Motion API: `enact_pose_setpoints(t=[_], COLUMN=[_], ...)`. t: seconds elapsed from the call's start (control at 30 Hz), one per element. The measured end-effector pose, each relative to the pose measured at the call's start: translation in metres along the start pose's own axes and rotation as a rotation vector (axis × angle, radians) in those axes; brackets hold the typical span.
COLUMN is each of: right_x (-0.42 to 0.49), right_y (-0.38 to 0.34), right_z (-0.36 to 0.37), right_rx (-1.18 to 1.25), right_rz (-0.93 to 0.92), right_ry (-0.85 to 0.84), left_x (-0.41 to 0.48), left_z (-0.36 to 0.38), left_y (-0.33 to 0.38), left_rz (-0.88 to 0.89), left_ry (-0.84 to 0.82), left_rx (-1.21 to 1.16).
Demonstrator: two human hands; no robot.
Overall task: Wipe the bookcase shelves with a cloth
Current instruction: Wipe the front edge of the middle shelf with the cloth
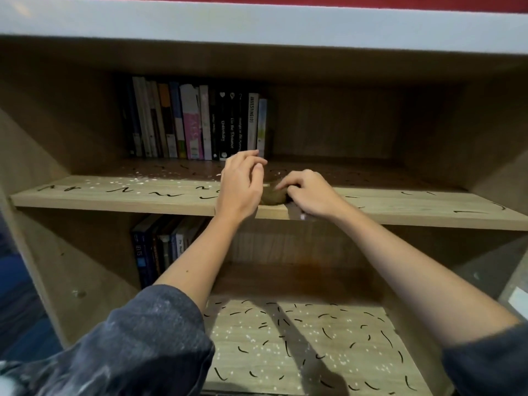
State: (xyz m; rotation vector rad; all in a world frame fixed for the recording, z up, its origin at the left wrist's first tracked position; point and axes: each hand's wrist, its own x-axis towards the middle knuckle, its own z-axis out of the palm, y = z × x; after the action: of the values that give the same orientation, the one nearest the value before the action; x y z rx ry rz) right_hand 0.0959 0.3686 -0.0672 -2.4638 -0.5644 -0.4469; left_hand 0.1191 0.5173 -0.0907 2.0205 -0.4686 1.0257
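A wooden bookcase fills the view. Its middle shelf [120, 197] carries black squiggle marks and white specks. A small olive-brown cloth [273, 195] lies bunched near the shelf's front edge, between my hands. My right hand [310, 192] rests on the cloth's right side with curled fingers gripping it. My left hand [243, 184] hovers just left of the cloth, fingers loosely bent, holding nothing that I can see. The lower shelf [314, 347] is also covered in black marks and white specks.
A row of upright books [197, 124] stands at the back left of the middle shelf. More books [163, 247] lean at the left of the lower compartment. The right half of the middle shelf holds no books. The top board [257, 27] overhangs above.
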Motion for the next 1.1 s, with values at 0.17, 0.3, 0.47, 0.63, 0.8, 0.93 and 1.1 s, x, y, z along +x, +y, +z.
enact_pose_setpoints(t=[0.17,0.3,0.47,0.63,0.8,0.93,1.1], right_x=[-0.045,-0.04,-0.085,-0.081,-0.112,-0.09,-0.109], right_y=[0.004,0.014,0.005,0.03,0.036,0.032,0.044], right_z=[-0.018,-0.005,0.025,0.029,0.046,0.027,0.046], right_rx=[0.283,0.153,0.026,-0.11,-0.163,-0.184,-0.191], right_rz=[-0.039,0.079,-0.228,-0.149,-0.334,-0.319,-0.268], right_ry=[0.231,0.437,0.466,0.634,0.532,0.722,0.603], left_x=[-0.004,-0.004,-0.003,-0.004,-0.003,-0.002,-0.004], left_z=[0.002,0.0,0.0,0.001,0.0,0.002,0.001], left_y=[0.001,0.002,0.003,0.002,0.004,0.003,0.003], left_rz=[0.081,0.063,0.061,0.058,0.057,0.078,0.06], left_ry=[-0.079,-0.101,-0.131,-0.138,-0.153,-0.145,-0.15], left_rx=[0.121,0.123,0.153,0.157,0.173,0.179,0.201])
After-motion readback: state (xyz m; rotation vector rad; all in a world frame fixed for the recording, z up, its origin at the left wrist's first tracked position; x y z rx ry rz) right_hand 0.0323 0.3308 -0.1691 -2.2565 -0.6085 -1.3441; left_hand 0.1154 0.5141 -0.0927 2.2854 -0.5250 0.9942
